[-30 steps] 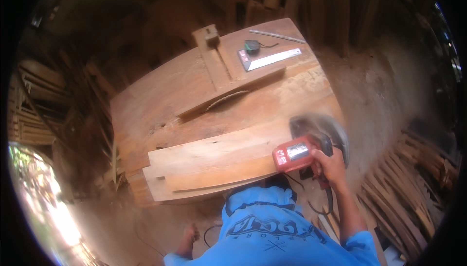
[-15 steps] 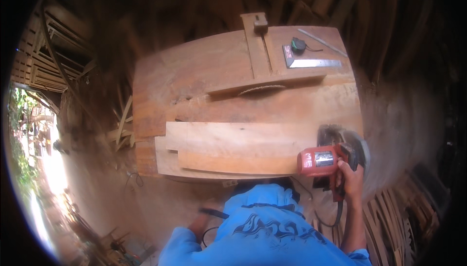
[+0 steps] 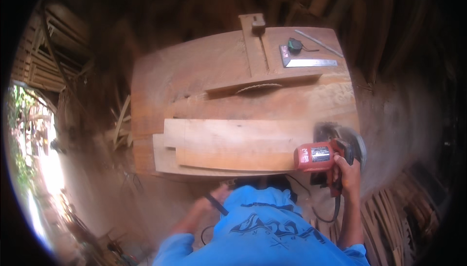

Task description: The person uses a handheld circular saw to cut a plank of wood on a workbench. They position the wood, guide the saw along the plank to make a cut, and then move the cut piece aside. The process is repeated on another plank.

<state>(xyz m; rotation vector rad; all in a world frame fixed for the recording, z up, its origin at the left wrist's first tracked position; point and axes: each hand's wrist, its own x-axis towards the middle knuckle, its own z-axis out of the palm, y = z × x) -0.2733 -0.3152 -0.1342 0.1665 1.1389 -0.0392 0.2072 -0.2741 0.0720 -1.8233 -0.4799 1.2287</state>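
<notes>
My right hand (image 3: 346,169) is closed around the rear handle of a red circular saw (image 3: 311,156). The saw rests at the right end of pale wooden boards (image 3: 238,142), laid along the near side of a wooden worktable (image 3: 160,83). A power cord (image 3: 336,210) hangs from the saw's handle. Low on the left, my left hand (image 3: 221,195) is near the table's front edge, in front of my blue shirt. Its fingers are blurred, and a dark strap-like piece (image 3: 216,203) lies beside it.
A saw blade (image 3: 260,87) pokes up through the worktable beside a wooden strip (image 3: 292,79). Farther back are a slotted wooden guide (image 3: 255,47), a try square (image 3: 311,63), a tape measure (image 3: 294,45) and a thin rod (image 3: 318,42). Wood offcuts (image 3: 389,222) are piled at the lower right.
My left hand has come up toward the table's front edge. The right hand keeps its hold on the saw; the whole view has shifted slightly.
</notes>
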